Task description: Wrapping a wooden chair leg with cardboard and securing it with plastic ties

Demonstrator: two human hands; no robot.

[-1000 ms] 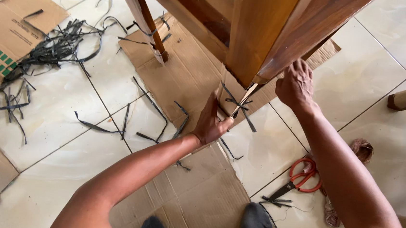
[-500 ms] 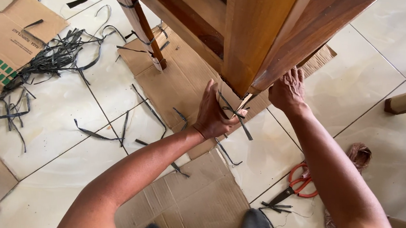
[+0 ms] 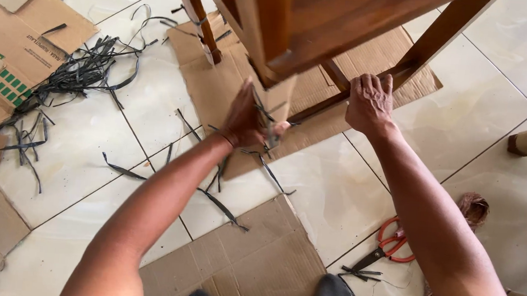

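Head view: left hand [image 3: 245, 116] clamps the cardboard wrap bound with black strapping [image 3: 274, 108] around the near leg of the brown wooden furniture frame [image 3: 324, 15]. Right hand [image 3: 369, 103], fingers curled, grips a lower rail of the frame. Orange-handled scissors [image 3: 387, 245] lie on pale floor tiles [image 3: 348, 192], beside the right forearm.

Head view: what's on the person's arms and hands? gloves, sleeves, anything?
Nothing. The left hand and the right hand are bare: no gloves, rings, watch or bands. Both forearms are bare up to the bottom edge of the picture, with no sleeve in view.
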